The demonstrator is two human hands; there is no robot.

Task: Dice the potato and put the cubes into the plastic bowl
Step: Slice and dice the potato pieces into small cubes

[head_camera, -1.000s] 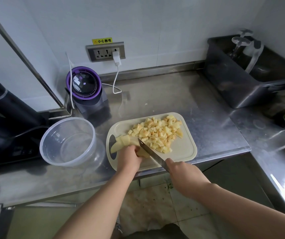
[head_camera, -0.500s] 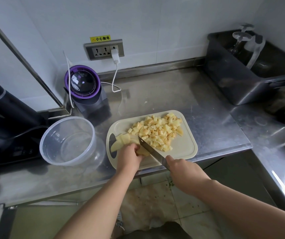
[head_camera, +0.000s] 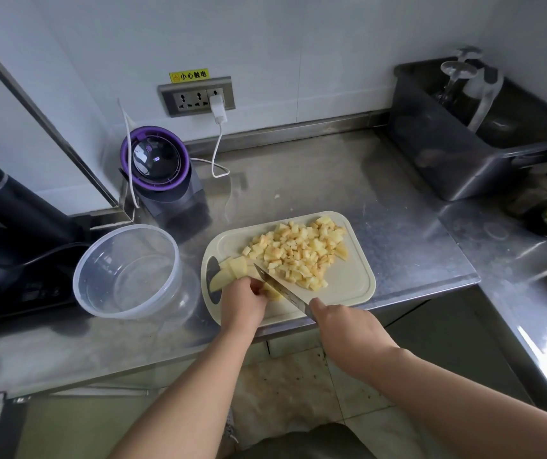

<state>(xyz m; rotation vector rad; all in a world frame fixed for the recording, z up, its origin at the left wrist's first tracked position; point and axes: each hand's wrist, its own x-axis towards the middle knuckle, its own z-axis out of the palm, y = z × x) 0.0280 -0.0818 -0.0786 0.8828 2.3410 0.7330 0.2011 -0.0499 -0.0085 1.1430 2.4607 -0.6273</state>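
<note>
One steel surface (head_camera: 331, 180) is running from left to right in front of me and bending toward me on the right. At its far right, one dark bin (head_camera: 437, 167) is sitting against the wall. One black appliance (head_camera: 17, 220) is standing at the far left.

Just right of it, the one clear plastic bowl (head_camera: 126, 276) is sitting with nothing in it, just beside the left end of the one pale cutting board (head_camera: 348, 283). I cannot tell whether they are touching. One purple-topped appliance (head_camera: 161, 164) is standing beyond the bowl.

My two hands are working at the near edge of the board. My left hand (head_camera: 242, 299) is pressing down on the uncut potato pieces (head_camera: 232, 270) at the board's left end, with its fingers curled over them. My right hand (head_camera: 348, 329) is gripping the one knife (head_camera: 278, 289), its fingers wrapped round the handle and hiding it.

One heap of potato cubes (head_camera: 298, 253), too many for me to count, is lying across the far middle of the board. The blade is slanting far-left, with its tip between the cubes and the uncut pieces.

On the wall, one panel of three sockets (head_camera: 195, 97) is carrying one white plug (head_camera: 218, 107).
</note>
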